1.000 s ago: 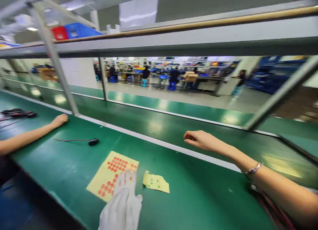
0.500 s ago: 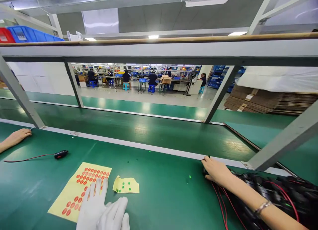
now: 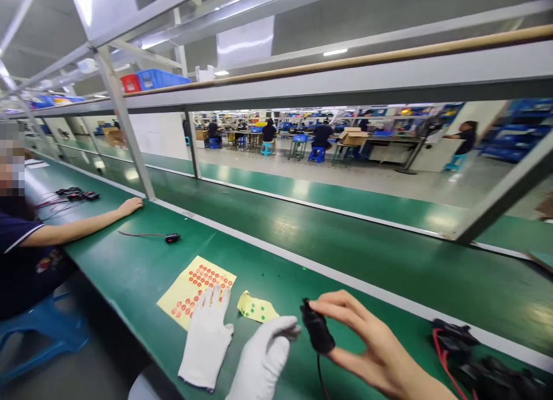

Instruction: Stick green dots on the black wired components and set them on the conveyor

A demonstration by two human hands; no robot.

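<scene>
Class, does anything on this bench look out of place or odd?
A loose white glove overlaps the red-dotted sheet, partly hiding it; the green-dotted scrap curls at its left end instead of lying flat.

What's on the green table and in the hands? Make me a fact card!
Right hand: bare, holding a black device
Left hand: white-gloved, near the black device
Flat white glove: partly covering the red-dot sheet
Green-dot sheet: beside the red-dot sheet
Co-worker's hand: resting on the green table
</scene>
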